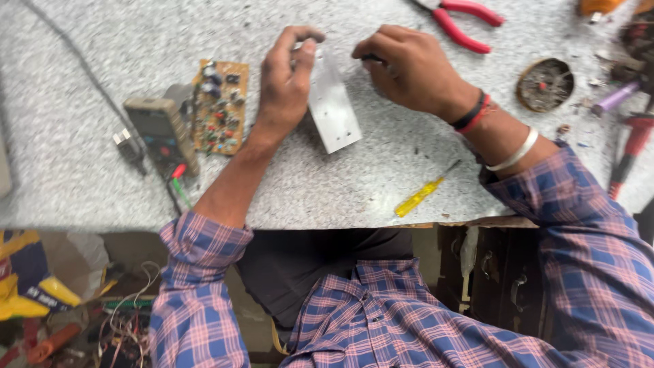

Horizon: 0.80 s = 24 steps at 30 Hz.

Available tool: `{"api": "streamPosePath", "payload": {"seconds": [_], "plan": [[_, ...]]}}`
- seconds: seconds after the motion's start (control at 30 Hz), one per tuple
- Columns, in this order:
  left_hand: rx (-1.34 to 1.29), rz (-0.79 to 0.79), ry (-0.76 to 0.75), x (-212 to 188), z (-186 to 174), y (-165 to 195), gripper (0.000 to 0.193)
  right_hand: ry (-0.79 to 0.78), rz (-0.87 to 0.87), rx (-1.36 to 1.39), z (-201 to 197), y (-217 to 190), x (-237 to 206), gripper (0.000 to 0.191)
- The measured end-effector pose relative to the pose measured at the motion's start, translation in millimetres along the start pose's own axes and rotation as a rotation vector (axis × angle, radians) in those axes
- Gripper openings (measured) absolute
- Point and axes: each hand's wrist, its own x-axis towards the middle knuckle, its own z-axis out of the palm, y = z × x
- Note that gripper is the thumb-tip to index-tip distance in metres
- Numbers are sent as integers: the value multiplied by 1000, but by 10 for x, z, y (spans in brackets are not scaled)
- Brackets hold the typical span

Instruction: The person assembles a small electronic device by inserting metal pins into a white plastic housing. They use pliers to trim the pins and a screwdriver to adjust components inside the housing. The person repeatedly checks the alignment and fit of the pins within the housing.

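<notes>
My left hand (285, 82) grips a flat silver metal plate (334, 109) by its upper left edge, holding it tilted on the speckled grey worktop (82, 163). At the plate's top right, my right hand (405, 68) is closed around a small dark tool that is mostly hidden by the fingers. Left of my left hand lies a brown circuit board (219, 105) with several components on it. A yellow-handled screwdriver (422, 194) rests near the worktop's front edge, below my right wrist.
A multimeter (162, 133) with red and green leads lies beside the circuit board. Red-handled pliers (463, 20) sit at the top, a round wire-filled part (543, 85) and other tools at the right. Wires and clutter lie on the floor at lower left.
</notes>
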Motion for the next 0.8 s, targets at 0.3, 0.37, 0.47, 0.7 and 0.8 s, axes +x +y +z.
{"api": "streamPosePath", "payload": {"seconds": [0.3, 0.37, 0.47, 0.7, 0.8], "plan": [[-131, -180, -114, -3, -13, 124, 70, 57, -48, -290, 11, 0, -3, 34], [-234, -286, -150, -16, -19, 186, 83, 95, -43, -349, 14, -7, -18, 38], [-348, -271, -167, -16, -12, 232, 86, 139, 12, -262, 48, -34, -10, 27], [-367, -158, -216, -18, -12, 175, 60, 48, -46, -146, 134, -64, -8, 66], [-338, -180, -218, -30, -9, 161, 52, 6, 24, -97, 134, -33, -35, 42]]}}
